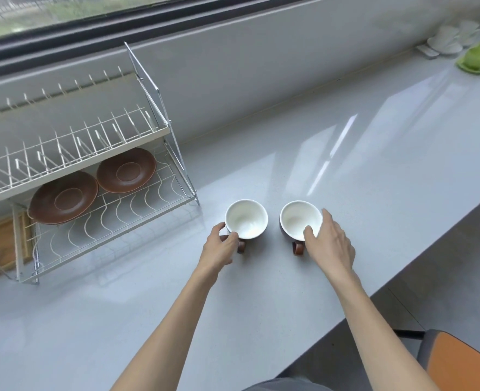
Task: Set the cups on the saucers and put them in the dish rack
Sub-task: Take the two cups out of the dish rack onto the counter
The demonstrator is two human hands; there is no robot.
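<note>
Now, cups: two round ceramic cups, brown outside and glazed white inside, the left cup [246,218] and the right cup [300,219], stand upright and apart on the pale grey worktop [346,165], each with its brown handle turned toward you.
Saucers: two brown glazed saucers, the near saucer [63,197] and the far saucer [126,170], lie flat and side by side on the lower wire shelf of the white two-tier dish rack [159,131], left of the cups.
Left grip: your left hand [221,246] curls around the left cup's near wall by its handle, fingers touching; whether it is truly clamped you cannot tell from here.
Right grip: your right hand [329,244] lies over the right cup's near rim, thumb tip inside the bowl, fingers spread around the outside, not closed tight.
Handling: judge them stiff, fairly light, slick with glaze, and liable to chip on contact with wire or saucer.
Where to hold: take the handle loop or pinch the rim and wall firmly.
Stage: neither cup is on a saucer yet.
Next: set each cup down gently in a saucer's centre ring, under the upper tier.
</note>
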